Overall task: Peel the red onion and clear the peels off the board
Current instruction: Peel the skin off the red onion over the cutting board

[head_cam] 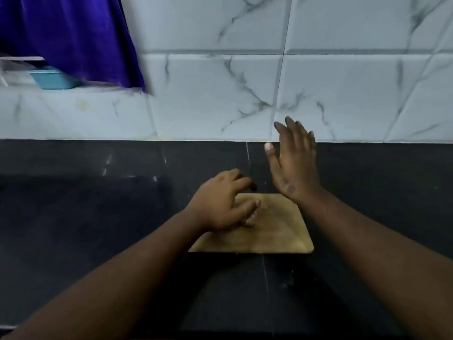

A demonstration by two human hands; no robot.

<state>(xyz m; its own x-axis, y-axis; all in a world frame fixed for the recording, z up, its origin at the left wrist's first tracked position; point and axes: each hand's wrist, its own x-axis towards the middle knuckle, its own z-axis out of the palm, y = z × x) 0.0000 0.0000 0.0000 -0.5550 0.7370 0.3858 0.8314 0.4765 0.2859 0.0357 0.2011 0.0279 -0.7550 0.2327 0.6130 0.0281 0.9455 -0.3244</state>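
Two hands are over the wooden cutting board (274, 236), which lies flat on the black worktop (73, 217). The left hand (221, 203) rests on the board's far left corner, fingers curled down; whether it covers anything I cannot tell. The right hand (293, 159) is raised above the far right edge, flat, fingers spread, holding nothing. No red onion or peel shows anywhere, and the board's bare part looks clean. Judging generally, onion skin is papery, light and brittle: it tears when pinched, so it is best swept with a flat palm. A peeled bulb is firm but slick; cup it around the middle.
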